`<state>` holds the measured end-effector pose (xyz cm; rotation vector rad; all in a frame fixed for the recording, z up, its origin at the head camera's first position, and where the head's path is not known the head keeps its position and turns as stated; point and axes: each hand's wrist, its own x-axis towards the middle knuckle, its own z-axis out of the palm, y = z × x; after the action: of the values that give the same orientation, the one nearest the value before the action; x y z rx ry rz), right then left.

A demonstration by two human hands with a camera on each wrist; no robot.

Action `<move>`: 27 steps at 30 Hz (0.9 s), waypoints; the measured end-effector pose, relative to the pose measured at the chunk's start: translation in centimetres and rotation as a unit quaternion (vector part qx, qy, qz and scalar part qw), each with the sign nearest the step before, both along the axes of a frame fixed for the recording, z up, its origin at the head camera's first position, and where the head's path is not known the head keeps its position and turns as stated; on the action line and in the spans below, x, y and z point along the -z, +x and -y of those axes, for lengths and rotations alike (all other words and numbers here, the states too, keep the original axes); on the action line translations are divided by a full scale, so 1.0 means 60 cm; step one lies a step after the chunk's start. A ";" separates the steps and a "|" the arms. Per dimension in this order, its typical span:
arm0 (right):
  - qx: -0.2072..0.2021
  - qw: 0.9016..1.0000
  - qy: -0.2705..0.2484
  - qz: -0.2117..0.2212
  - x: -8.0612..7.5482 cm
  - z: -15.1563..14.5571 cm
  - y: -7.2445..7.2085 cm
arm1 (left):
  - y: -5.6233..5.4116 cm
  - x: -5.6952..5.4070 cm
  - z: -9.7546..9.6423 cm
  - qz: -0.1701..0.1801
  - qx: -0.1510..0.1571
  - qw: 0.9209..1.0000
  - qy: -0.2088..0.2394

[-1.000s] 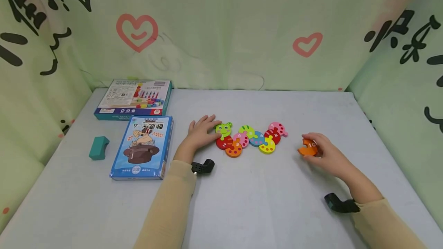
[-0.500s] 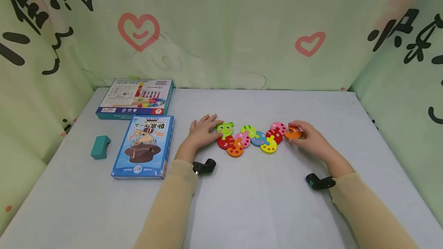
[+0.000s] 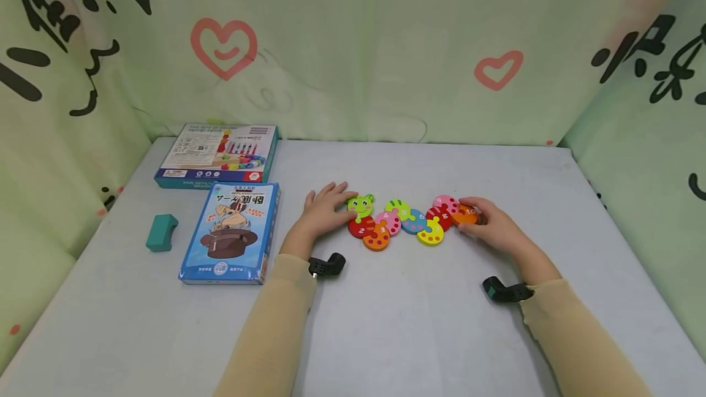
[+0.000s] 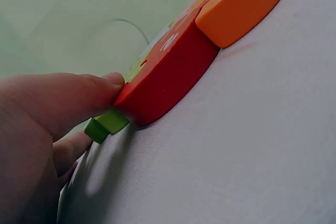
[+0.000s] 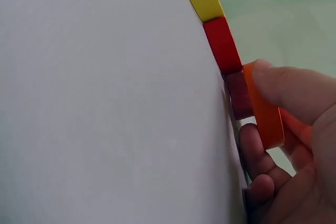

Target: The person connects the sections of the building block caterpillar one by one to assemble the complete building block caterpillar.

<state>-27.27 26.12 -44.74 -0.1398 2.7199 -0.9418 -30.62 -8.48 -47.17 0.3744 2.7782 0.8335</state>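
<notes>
A caterpillar puzzle (image 3: pixel 414 223) of joined, colourful numbered pieces lies flat across the middle of the table. My left hand (image 3: pixel 324 210) rests at its left end, fingers spread, touching the green smiling head (image 3: pixel 361 204). In the left wrist view, the thumb (image 4: pixel 100 90) lies against the edge of the red piece (image 4: pixel 170 77) by the green one. My right hand (image 3: pixel 502 231) pinches an orange puzzle piece (image 3: pixel 464 215) at the other end, against the pink piece (image 3: pixel 445 203). In the right wrist view, this orange piece (image 5: pixel 265 111) is tilted and slightly raised above its neighbour.
At the left lie a blue box with a hat picture (image 3: pixel 228 234), a flatter teal-edged box (image 3: pixel 217 155) behind it, and a small teal block (image 3: pixel 162 233). Green curtains with hearts and black writing enclose the white table (image 3: pixel 386 323).
My right hand has brought the orange piece leftward from apart on the right to the puzzle's pink end. My left hand stays at the green head.
</notes>
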 end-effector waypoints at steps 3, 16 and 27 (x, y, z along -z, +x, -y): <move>0.006 1.000 -0.003 -0.008 0.001 -0.002 0.002 | 0.000 -0.001 -0.001 0.002 0.002 1.000 -0.001; 0.004 1.000 0.012 -0.023 0.010 -0.006 0.001 | 0.002 -0.002 -0.001 0.001 -0.001 1.000 -0.001; 0.011 1.000 0.012 -0.014 0.014 -0.009 0.000 | 0.001 -0.002 -0.001 0.001 0.000 1.000 -0.005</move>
<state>-27.29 26.66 -45.60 -0.1190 2.7632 -0.9195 -30.55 -8.41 -47.05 0.3717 2.7804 0.8188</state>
